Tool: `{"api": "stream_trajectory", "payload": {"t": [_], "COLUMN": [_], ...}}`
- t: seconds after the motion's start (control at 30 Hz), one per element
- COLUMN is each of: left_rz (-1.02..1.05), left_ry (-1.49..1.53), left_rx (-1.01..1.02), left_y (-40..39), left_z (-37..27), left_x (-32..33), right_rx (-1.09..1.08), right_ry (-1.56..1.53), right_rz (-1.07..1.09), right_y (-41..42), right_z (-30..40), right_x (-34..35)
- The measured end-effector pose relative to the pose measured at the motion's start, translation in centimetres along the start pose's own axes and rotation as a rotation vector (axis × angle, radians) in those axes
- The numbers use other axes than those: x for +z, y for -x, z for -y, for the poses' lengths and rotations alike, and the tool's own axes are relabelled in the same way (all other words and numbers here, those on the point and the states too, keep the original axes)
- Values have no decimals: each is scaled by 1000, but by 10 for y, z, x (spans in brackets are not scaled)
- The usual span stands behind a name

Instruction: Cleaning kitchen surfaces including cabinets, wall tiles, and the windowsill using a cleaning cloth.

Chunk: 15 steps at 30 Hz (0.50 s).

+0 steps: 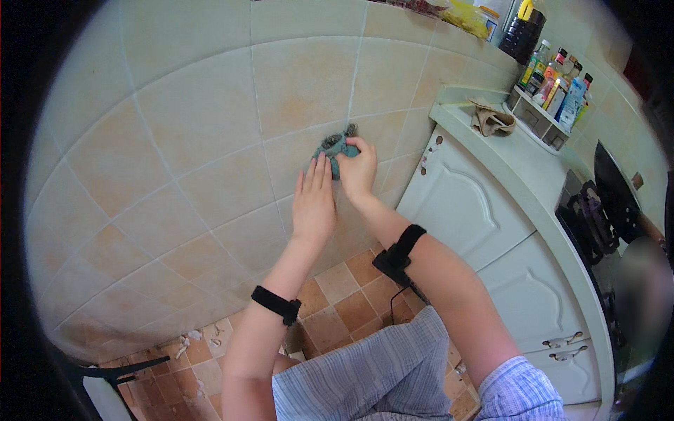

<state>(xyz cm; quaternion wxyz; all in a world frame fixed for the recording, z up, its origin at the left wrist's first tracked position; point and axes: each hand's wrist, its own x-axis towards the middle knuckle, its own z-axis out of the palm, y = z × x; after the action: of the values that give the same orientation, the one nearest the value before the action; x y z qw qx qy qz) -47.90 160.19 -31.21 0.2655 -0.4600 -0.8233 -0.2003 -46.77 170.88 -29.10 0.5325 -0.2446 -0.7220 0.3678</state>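
Note:
A teal cloth (338, 151) is bunched against the tiled wall (210, 152) in front of me. Dark grey, fuzzy material (331, 141) that resembles steel wool shows at its upper edge, with another tuft near my right fingers. My right hand (359, 169) pinches the cloth between thumb and forefinger. Flat and with fingers stretched upward, my left hand (315, 202) rests its fingertips on the cloth's lower left edge; its thumb is hidden. Black straps circle both forearms.
At right, a curved counter (526, 163) over white cabinets (468, 205) carries a crumpled brown rag (492, 120), a rack (539, 118) of bottles and a black stove (590, 226). A ledge above holds a dark jug (522, 37). Pale debris (184, 344) litters the tiled floor beside a black-framed object (113, 373).

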Motion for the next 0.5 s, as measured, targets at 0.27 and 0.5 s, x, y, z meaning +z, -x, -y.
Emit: {"api": "stream_trajectory", "payload": {"t": [0.27, 0.5], "left_rz": [-190, 30], "left_ry": [15, -119], "left_rx": [-14, 28], "left_y": [-48, -8], "left_z": [-3, 2], "left_x": [-48, -17], "right_rx": [-111, 54], "right_ry": [-149, -35], "right_rz": [-123, -16], "right_y": [-41, -15], "right_z": [57, -15], "right_x": [3, 8]}}
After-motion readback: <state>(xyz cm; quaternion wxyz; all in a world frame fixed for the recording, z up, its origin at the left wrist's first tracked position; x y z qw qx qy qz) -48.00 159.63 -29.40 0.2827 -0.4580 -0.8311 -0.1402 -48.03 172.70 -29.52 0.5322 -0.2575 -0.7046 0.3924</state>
